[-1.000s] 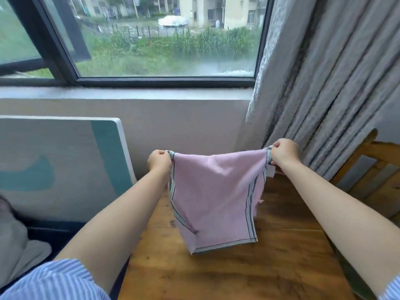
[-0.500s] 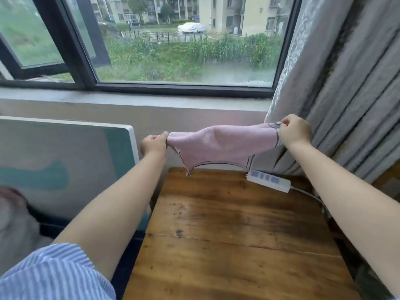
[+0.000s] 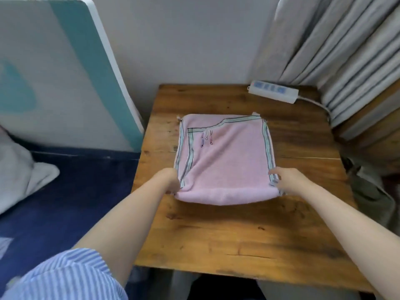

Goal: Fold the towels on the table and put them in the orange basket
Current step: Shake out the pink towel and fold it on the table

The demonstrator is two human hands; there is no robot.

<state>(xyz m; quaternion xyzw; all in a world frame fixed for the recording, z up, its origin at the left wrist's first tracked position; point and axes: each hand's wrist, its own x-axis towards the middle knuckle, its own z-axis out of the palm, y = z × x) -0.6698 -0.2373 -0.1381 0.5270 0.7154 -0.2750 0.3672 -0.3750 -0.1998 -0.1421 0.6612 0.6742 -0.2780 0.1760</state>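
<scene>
- The pink towel (image 3: 225, 161) is lying folded in half on the wooden table (image 3: 238, 234), its rounded fold running along the near edge between the two hands.
- The left hand (image 3: 170, 180) is gripping the near left corner of the towel, its fingers curled around the striped edge there.
- The right hand (image 3: 287, 180) is holding the near right corner, with its fingers (image 3: 275, 171) resting on top of the striped border; how far they are wrapping under the cloth cannot be told.
- Beyond the fingers, the far edge of the towel is showing a striped hem and a small embroidered motif.
- Well beyond the right fingers, a white power strip (image 3: 273, 92) is sitting at the far corner of the table, beside the grey curtain (image 3: 337, 50).
- A striped sleeve (image 3: 65, 278) is covering the left upper arm.
</scene>
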